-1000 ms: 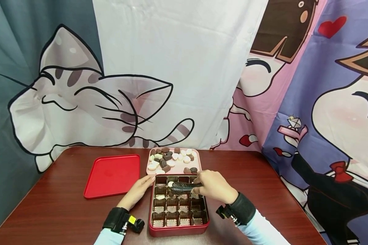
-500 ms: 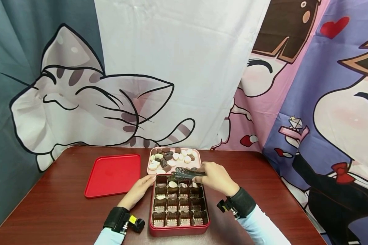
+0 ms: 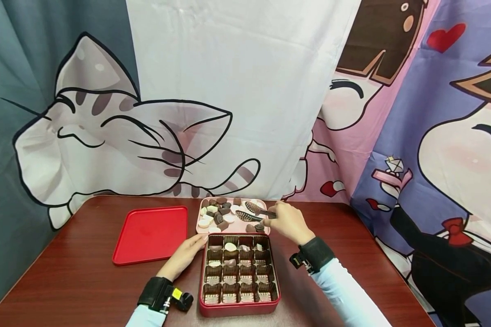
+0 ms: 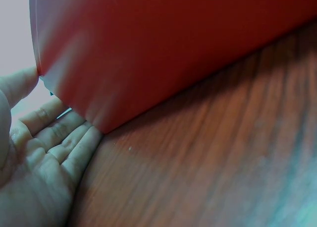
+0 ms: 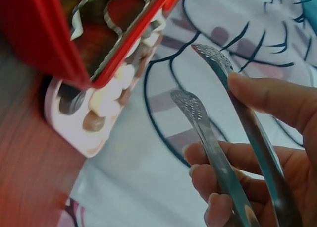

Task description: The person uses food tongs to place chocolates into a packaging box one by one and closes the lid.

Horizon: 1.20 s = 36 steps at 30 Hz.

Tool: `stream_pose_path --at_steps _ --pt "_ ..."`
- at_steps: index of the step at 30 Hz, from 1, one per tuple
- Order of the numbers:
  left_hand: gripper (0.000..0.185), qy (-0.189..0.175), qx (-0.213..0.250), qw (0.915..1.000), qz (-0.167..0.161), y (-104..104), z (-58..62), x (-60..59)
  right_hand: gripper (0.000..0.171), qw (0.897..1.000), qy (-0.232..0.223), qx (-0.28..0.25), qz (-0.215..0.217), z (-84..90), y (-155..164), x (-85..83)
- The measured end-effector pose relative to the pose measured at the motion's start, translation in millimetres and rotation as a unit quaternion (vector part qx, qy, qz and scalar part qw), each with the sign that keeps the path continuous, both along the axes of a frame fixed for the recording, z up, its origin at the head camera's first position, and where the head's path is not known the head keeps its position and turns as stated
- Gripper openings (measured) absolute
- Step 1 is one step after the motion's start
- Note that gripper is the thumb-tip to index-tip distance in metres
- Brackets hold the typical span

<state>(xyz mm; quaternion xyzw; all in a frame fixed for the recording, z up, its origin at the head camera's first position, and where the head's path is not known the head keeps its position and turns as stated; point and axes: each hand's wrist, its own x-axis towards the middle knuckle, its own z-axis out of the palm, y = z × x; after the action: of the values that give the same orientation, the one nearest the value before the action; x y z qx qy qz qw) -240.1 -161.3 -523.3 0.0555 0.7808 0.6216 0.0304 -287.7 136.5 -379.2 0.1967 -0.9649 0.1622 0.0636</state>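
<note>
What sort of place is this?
Likely an indoor recording setup: cartoon-print curtains hang behind a wood-grain table, and the person has wrist-worn cameras.

The right hand (image 5: 298, 160) holds tongs (image 5: 250, 128) — perforated tips standing apart.

Reddish-brown wood-grain table (image 3: 331, 227) — supports: flat red rectangular panel (image 3: 150, 235); pink rounded-corner tray (image 3: 237, 228); red-walled compartmented box (image 3: 239, 310).
</note>
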Motion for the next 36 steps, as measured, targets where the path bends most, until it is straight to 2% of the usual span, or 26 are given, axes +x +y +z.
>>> stream_pose_path --at_steps 4,6,12,17,25,36 --pt "0.046 0.000 0.001 1.0000 -0.001 -1 -0.4 0.0 0.019 1.000 -0.010 -0.004 -0.023 -5.9 -1 -14.0" --pt "0.046 0.000 0.001 1.0000 -0.001 0 -0.8 0.1 0.024 0.999 -0.017 -0.007 -0.034 -10.8 0 -21.2" --pt "0.045 0.004 -0.001 1.0000 0.005 1 -2.5 0.6 0.037 0.998 -0.026 -0.001 -0.064 -31.3 2 -41.7" --pt "0.046 0.003 -0.006 1.0000 0.007 1 -1.2 1.1 0.036 0.996 -0.029 0.017 -0.082 -48.1 3 -52.9" --pt "0.046 0.004 -0.003 1.0000 0.003 1 0.5 0.7 0.032 0.997 -0.001 0.029 -0.065 -58.0 -2 -52.7" --pt "0.044 0.006 0.000 1.0000 0.001 0 -0.2 0.9 0.021 0.998 0.012 0.018 -0.056 -66.1 -2 -52.3"
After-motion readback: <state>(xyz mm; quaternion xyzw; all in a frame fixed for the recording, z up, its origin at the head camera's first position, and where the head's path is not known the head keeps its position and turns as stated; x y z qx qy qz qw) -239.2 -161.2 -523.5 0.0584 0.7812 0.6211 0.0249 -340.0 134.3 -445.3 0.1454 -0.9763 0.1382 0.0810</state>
